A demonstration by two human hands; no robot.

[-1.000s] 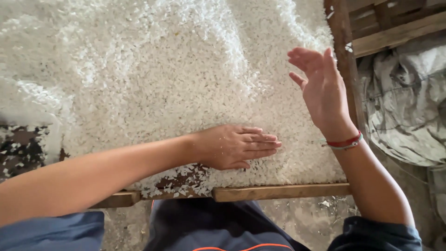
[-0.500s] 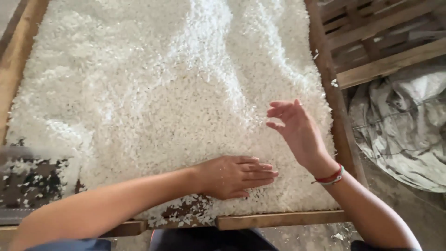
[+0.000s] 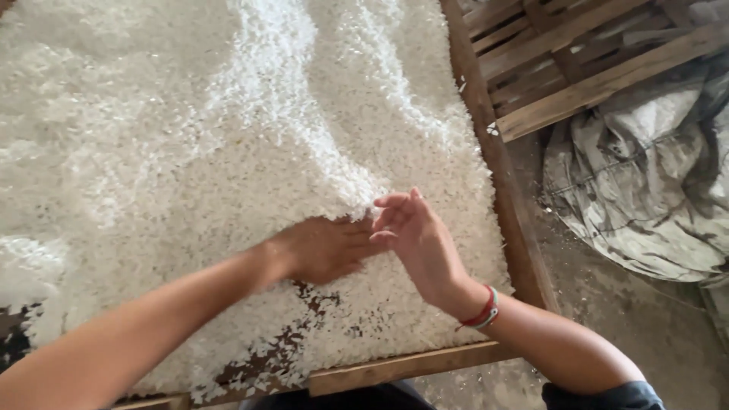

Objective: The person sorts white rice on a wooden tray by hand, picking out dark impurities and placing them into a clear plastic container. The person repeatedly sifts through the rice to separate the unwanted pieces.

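Flakes, white, are spread all over the wooden tray in front of me. My left hand lies flat on them, gripping nothing; my right hand is loose beside it, fingers curled, empty.

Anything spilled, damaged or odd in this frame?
Mostly orderly. The white grain layer has thinned to bare dark patches near the front wooden frame edge, below the left hand. A few grains lie on the right frame rail. The right hand hovers beside the left.
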